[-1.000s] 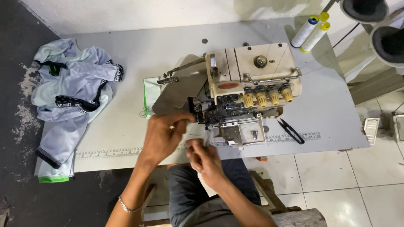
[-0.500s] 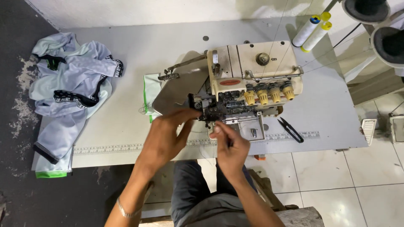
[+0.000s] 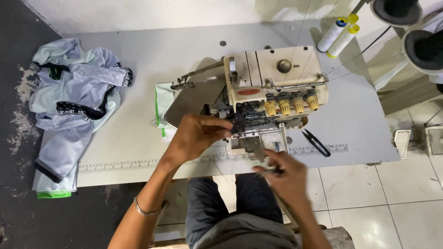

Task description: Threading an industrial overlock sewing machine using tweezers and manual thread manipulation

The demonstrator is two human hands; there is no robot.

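1. On the pale grey table (image 3: 138, 69) sits a cream overlock sewing machine (image 3: 272, 87) with four yellow tension knobs (image 3: 290, 103) along its front.
2. Left hand (image 3: 196, 136) is at the machine's needle area, fingers curled together and pinched at the dark mechanism (image 3: 247, 122); what it pinches is too small to make out.
3. Right hand (image 3: 284, 175) hangs off the table's front edge, just below the machine's front plate (image 3: 258, 140), blurred; fingers bunched around a small dark item (image 3: 272, 170), cannot tell what it is.
4. Silver bracelet (image 3: 145, 210) on the left wrist.
5. White fabric piece with green edge (image 3: 162, 110) lies flat just left of the machine, partly under its metal side plate (image 3: 189, 103).
6. Black thread snips (image 3: 316, 142) lie on the table right of the machine, near the printed ruler strip (image 3: 138, 162) along the front edge.
7. Heap of light grey garments with black bands (image 3: 74, 101) at the far left end of the table, hanging over the edge.
8. Two white thread cones (image 3: 339, 36), one with a blue cap, one yellow, stand at the back right.
9. Person sits with dark trousers (image 3: 217, 207) under the table; white tile floor (image 3: 383, 207) on the right.
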